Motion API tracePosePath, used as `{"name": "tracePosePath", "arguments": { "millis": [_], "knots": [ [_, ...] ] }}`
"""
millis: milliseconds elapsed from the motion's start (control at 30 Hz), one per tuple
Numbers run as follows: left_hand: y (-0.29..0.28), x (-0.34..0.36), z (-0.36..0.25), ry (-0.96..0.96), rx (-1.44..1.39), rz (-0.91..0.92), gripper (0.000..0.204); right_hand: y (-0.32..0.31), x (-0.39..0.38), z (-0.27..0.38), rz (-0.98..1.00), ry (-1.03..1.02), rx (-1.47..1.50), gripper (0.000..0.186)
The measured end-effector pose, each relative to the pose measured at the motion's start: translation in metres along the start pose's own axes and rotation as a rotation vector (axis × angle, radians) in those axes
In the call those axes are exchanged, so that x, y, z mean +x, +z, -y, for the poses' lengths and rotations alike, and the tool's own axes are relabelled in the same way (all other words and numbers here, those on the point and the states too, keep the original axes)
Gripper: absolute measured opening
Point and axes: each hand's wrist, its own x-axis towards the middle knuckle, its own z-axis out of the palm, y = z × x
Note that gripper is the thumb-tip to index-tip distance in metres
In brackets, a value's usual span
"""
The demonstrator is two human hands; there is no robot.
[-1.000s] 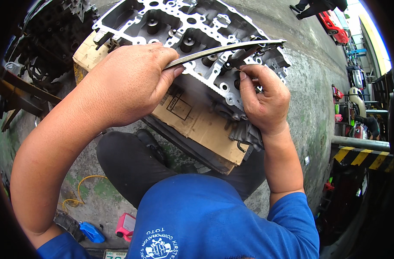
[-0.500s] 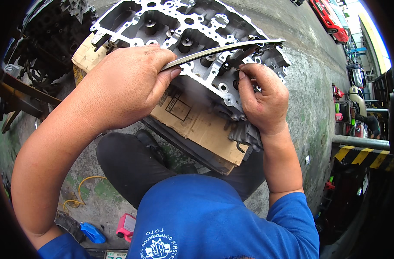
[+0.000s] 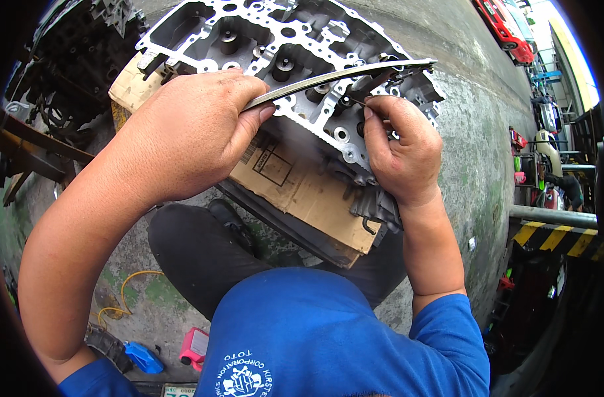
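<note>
Lettered cardboard (image 3: 315, 205) beneath cylinder head (image 3: 302, 51)

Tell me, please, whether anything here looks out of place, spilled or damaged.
The silver metal engine casting shows no plain damage. The thin yellow hose lies loosely curved on the grey concrete floor, slightly untidy; I cannot tell whether the green patches are spills.

Car repair workshop, stained concrete floor (image 3: 474, 159). Along the floor's right edge: red car (image 3: 505, 30), black-and-yellow striped barrier (image 3: 557, 239). Bare metal engine part (image 3: 308, 56) on cardboard (image 3: 302, 192); dark engine parts (image 3: 77, 59) to its left.
</note>
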Motion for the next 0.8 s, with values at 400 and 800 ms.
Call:
{"name": "tracePosePath", "arguments": {
  "millis": [400,800],
  "knots": [
    [-0.0008,0.0006,0.0001,-0.003,-0.007,0.013,0.023,0.0011,0.0002,-0.0009,-0.039,0.01,0.013,0.014],
    [-0.0011,0.0004,0.0017,0.003,-0.009,0.006,0.024,-0.0008,-0.0048,-0.0009,-0.104,0.063,0.179,0.011]
  ]
}}
